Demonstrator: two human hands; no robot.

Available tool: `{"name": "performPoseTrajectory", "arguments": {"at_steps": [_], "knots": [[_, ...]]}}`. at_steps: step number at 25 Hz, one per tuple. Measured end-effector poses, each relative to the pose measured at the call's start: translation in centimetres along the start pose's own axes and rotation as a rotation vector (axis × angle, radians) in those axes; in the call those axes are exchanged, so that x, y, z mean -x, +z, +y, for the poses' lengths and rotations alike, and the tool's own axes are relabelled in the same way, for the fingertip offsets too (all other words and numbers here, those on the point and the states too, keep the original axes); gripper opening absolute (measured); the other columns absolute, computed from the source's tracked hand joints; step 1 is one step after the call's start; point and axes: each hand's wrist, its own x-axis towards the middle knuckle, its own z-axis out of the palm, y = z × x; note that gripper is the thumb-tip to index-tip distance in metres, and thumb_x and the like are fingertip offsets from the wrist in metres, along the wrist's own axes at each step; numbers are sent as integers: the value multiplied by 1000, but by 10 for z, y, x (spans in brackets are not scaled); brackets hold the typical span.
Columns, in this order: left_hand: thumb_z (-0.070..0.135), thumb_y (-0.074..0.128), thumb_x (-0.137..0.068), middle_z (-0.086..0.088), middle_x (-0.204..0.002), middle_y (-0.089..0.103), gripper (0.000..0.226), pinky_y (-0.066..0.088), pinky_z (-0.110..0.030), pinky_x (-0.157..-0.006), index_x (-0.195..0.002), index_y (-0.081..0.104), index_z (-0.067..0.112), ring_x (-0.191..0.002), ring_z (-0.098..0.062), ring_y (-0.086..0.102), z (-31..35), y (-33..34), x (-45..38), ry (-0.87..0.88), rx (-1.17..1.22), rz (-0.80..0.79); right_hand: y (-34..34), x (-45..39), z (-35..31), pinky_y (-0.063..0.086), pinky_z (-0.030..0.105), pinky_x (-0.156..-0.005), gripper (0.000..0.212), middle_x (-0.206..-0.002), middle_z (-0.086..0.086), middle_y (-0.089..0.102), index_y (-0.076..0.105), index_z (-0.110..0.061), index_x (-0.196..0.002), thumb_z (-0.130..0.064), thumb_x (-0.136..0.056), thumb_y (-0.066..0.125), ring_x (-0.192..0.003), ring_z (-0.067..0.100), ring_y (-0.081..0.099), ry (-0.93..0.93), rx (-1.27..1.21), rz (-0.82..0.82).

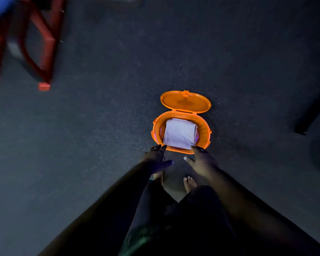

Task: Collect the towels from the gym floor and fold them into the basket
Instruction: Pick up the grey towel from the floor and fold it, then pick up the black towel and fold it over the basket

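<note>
a folded white towel (179,133) lies in the orange basket (204,126), lid open. both hands, left hand (158,159) and right hand (201,161), hover at its near rim, fingers spread, holding nothing. no other towels show on the floor (100,126), so it looks nearly done

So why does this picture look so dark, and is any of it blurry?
In the head view the room is dim: the floor is nearly black, while the orange basket and the folded white towel in it stand out brightly. Both hands, left and right, are underlit. The red frame at top left is smeared by blur, and the wide lens stretches the arms toward the corners.
</note>
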Motion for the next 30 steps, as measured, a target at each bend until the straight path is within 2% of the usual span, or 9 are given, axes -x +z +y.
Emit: {"name": "performPoseTrajectory", "arguments": {"at_steps": [2,6,10,14,19,24,30], "knots": [[65,59,-90,-11,-166,25,92,28,-41,-121,-161,21,20,-152,-29,25,4,4,38,31,29,87,-5,16,-5,38,37,-111,74,-157,13,41,36,-13,-155,-54,-96,58,-144,29,39,-86,2,19],[75,53,-88,-7,-168,22,96,30,-48,-120,-162,18,24,-152,-31,26,-8,49,120,-168,119,264,-19,46,-22,36,39,-114,77,-157,13,41,37,-15,-154,-59,-94,57,-144,31,38,-273,156,-24],[79,52,-85,-5,-167,23,102,32,-48,-118,-162,16,23,-151,-31,27,-17,90,189,-283,298,371,-20,85,-51,29,39,-118,76,-161,9,35,34,-17,-155,-57,-95,57,-148,28,32,-471,290,8],[83,52,-81,-2,-167,24,105,32,-46,-119,-161,17,26,-152,-26,26,-41,130,260,-434,478,543,16,127,-104,28,42,-120,77,-162,9,34,32,-17,-155,-60,-95,54,-150,28,29,-677,414,-47],[82,51,-82,2,-168,20,103,31,-46,-119,-162,15,28,-153,-22,22,-89,208,358,-615,658,686,93,200,-184,29,43,-120,82,-164,5,31,30,-19,-157,-66,-93,53,-151,27,26,-913,564,-123],[80,52,-84,2,-168,20,101,30,-45,-120,-162,15,27,-154,-22,21,-150,338,482,-840,827,808,215,316,-253,31,42,-119,80,-164,1,31,31,-22,-156,-66,-93,52,-152,22,26,-1161,710,-187],[78,53,-85,1,-168,21,101,29,-42,-121,-162,15,26,-154,-21,20,-208,490,620,-1034,954,889,371,459,-306,33,43,-118,81,-163,1,32,31,-22,-156,-67,-92,53,-151,23,29,-1345,796,-297]]}}
